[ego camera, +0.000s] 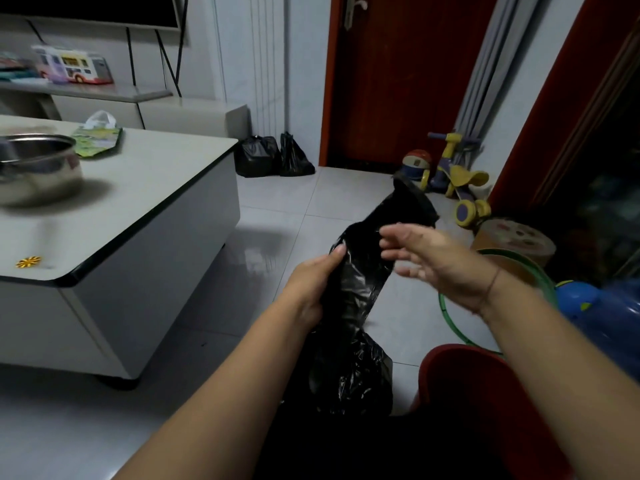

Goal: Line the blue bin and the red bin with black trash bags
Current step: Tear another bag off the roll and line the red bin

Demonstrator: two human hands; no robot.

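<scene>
Far to the left of the red bin (478,393) stands a white table (145,188) with a steel pot (38,168) on it, and neither has a part in the job. Up and left of the red bin, against the far wall, 2 filled black bags (273,157) sit on the floor; they line nothing. Just left of the red bin and above it, the left hand (311,289) grips a black trash bag (356,292), with the fingers curled round its crumpled middle and the thumb lying on top. The bag runs as 1 long strip from a rolled end up beyond the hands down to a loose bunch hanging beside the red bin's left wall, and it is not opened out. Above the red bin, the right hand (433,261) has its fingers straight and spread at the bag's right edge. It grips nothing, and motion blur hides whether it touches the plastic. The red bin itself shows a bare red inside where it can be seen, so it looks unlined. Right of the red bin and higher, a blue rounded thing (588,306) is partly cut off, and I cannot tell if it is the blue bin or whether it holds a bag. As I judge it, 0 of 2 bins are visibly lined: this bag must be separated, opened and fitted, then a 2nd one.
</scene>
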